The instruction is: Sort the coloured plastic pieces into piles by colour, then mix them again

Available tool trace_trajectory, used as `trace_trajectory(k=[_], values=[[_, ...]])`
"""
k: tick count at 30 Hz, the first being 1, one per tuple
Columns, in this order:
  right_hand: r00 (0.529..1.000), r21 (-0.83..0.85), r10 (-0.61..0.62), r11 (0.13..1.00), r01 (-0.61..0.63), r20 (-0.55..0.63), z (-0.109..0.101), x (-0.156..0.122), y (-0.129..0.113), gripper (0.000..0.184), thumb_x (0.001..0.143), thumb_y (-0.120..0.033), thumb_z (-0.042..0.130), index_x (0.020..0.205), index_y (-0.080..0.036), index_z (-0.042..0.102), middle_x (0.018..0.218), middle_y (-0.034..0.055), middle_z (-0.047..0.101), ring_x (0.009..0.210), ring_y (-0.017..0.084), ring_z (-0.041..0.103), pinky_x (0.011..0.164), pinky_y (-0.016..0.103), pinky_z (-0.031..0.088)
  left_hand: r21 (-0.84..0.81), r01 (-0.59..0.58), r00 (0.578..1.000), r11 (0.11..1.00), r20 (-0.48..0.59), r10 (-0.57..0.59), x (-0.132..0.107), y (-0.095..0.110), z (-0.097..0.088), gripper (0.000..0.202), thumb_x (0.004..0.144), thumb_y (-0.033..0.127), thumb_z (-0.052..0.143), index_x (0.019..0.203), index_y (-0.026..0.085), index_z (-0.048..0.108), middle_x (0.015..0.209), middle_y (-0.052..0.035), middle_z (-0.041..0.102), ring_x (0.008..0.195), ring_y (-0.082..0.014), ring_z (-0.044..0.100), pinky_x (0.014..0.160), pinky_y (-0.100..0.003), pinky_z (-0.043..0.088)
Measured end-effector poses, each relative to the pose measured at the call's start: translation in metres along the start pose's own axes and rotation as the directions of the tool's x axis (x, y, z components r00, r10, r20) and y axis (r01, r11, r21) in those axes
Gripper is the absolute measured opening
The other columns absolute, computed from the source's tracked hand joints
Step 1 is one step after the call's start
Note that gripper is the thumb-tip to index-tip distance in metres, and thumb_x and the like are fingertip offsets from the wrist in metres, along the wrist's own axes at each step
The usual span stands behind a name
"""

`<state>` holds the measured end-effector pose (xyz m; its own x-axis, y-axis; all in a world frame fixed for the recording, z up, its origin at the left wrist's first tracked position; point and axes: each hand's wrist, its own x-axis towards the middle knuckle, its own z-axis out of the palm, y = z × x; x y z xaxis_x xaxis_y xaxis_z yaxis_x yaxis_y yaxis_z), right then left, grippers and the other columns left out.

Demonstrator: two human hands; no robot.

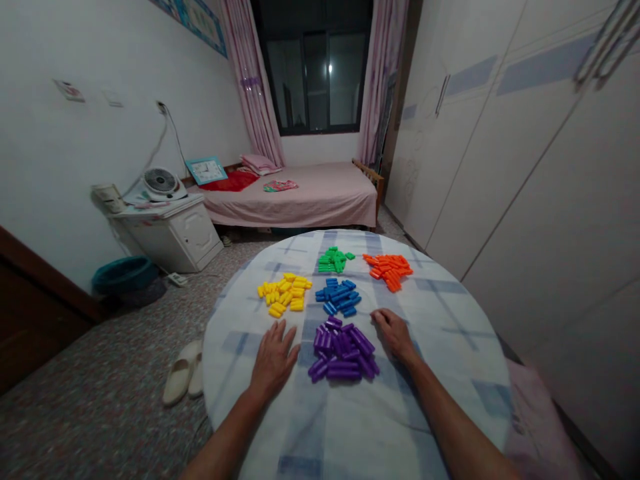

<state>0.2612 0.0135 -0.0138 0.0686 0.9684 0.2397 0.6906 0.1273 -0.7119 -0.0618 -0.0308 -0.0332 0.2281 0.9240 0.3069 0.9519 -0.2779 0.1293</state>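
My left hand (274,357) lies palm down on the round table (265,440), fingers spread, just below a heap of yellow plastic pieces (285,293) and left of a heap of purple plastic cylinders (343,350). To the right of the purple heap rests my right hand (393,332), its fingers curled together, and no piece shows in it. Blue plastic cylinders (339,297) are heaped up and left of its fingertips. Farther back sit a green heap (334,260) and an orange heap (390,269) of similar small pieces. Neither hand appears to touch a heap.
A checked cloth covers the table. Beyond it stands a bed (310,200) below a window. At left are a white cabinet (187,233) with a fan (161,181), a teal bin (123,275) and light slippers (179,377) on the floor. A tall wardrobe (540,187) lines the right.
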Motion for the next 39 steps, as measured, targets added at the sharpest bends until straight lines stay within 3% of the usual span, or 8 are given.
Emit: trace_trajectory(k=[7, 16, 22, 26, 28, 31, 35, 39], values=[[0.96, -0.203, -0.198, 0.95, 0.238, 0.2, -0.012, -0.015, -0.001, 0.031, 0.082, -0.024, 0.049, 0.109, -0.021, 0.065, 0.123, 0.0089, 0.059, 0.116, 0.022, 0.05, 0.101, 0.039, 0.035, -0.104, -0.2, 0.973, 0.974, 0.099, 0.21, -0.034, 0.011, -0.021, 0.043, 0.092, 0.034, 0.046, 0.135, 0.032, 0.047, 0.145, -0.0069, 0.042, 0.135, -0.0293, 0.034, 0.107, -0.055, 0.031], [0.962, -0.248, -0.206, 0.937, 0.247, 0.18, -0.037, -0.115, -0.001, 0.034, 0.085, -0.027, 0.047, 0.115, -0.019, 0.063, 0.127, 0.0115, 0.056, 0.12, 0.024, 0.048, 0.102, 0.044, 0.037, -0.258, -0.382, 0.915, 0.887, 0.028, 0.402, -0.105, 0.011, -0.044, 0.036, 0.089, 0.031, 0.051, 0.124, 0.03, 0.058, 0.134, -0.0069, 0.055, 0.126, -0.0262, 0.047, 0.105, -0.049, 0.04], [0.906, -0.145, -0.254, 0.937, 0.317, 0.337, -0.04, -0.159, -0.035, 0.033, 0.083, -0.027, 0.051, 0.114, -0.022, 0.064, 0.132, 0.0111, 0.053, 0.124, 0.027, 0.045, 0.104, 0.047, 0.034, -0.391, -0.421, 0.877, 0.819, 0.056, 0.477, -0.11, 0.062, -0.062, 0.046, 0.081, 0.041, 0.061, 0.124, 0.024, 0.056, 0.13, -0.011, 0.056, 0.119, -0.0283, 0.051, 0.098, -0.046, 0.045], [0.844, -0.033, -0.317, 0.93, 0.366, 0.434, -0.04, -0.183, -0.049, 0.028, 0.082, -0.029, 0.057, 0.108, -0.025, 0.065, 0.126, 0.0086, 0.057, 0.123, 0.026, 0.046, 0.103, 0.045, 0.036, -0.489, -0.373, 0.858, 0.788, 0.141, 0.494, -0.107, 0.079, -0.08, 0.019, 0.083, 0.033, 0.057, 0.093, 0.02, 0.067, 0.098, -0.0082, 0.066, 0.091, -0.0217, 0.059, 0.081, -0.036, 0.05], [0.832, 0.038, -0.303, 0.946, 0.323, 0.465, -0.046, -0.187, -0.047, 0.022, 0.086, -0.031, 0.052, 0.101, -0.025, 0.067, 0.118, 0.0071, 0.06, 0.114, 0.022, 0.053, 0.099, 0.039, 0.041, -0.542, -0.353, 0.849, 0.762, 0.157, 0.505, -0.105, 0.076, -0.088, 0.019, 0.086, 0.032, 0.054, 0.08, 0.02, 0.067, 0.085, -0.0061, 0.066, 0.081, -0.0184, 0.06, 0.074, -0.031, 0.049], [0.89, 0.055, -0.23, 0.972, 0.227, 0.393, -0.056, -0.183, -0.039, 0.025, 0.089, -0.033, 0.046, 0.101, -0.024, 0.067, 0.113, 0.0083, 0.062, 0.108, 0.02, 0.056, 0.096, 0.037, 0.043, -0.625, -0.272, 0.896, 0.731, 0.113, 0.43, -0.091, 0.068, -0.094, 0.023, 0.089, 0.032, 0.049, 0.082, 0.021, 0.068, 0.085, -0.0055, 0.066, 0.081, -0.0165, 0.061, 0.075, -0.028, 0.049], [0.912, 0.033, -0.187, 0.982, 0.187, 0.364, -0.065, -0.172, -0.032, 0.024, 0.088, -0.033, 0.047, 0.09, -0.022, 0.068, 0.103, 0.0075, 0.064, 0.101, 0.021, 0.058, 0.092, 0.036, 0.044, -0.685, -0.101, 0.994, 0.721, -0.039, 0.103, -0.046, 0.061, -0.081, 0.027, 0.091, 0.035, 0.045, 0.097, 0.021, 0.068, 0.106, -0.0076, 0.064, 0.103, -0.0191, 0.059, 0.093, -0.035, 0.047], [0.908, 0.053, -0.101, 0.995, 0.087, 0.407, -0.074, -0.158, -0.03, 0.028, 0.089, -0.036, 0.044, 0.09, -0.023, 0.068, 0.091, 0.0044, 0.067, 0.088, 0.02, 0.061, 0.082, 0.033, 0.047, -0.696, 0.076, 0.964, 0.714, -0.131, -0.231, 0.008, 0.061, -0.036, 0.036, 0.092, 0.037, 0.038, 0.108, 0.018, 0.064, 0.117, -0.0098, 0.061, 0.117, -0.0224, 0.053, 0.105, -0.044, 0.039]])
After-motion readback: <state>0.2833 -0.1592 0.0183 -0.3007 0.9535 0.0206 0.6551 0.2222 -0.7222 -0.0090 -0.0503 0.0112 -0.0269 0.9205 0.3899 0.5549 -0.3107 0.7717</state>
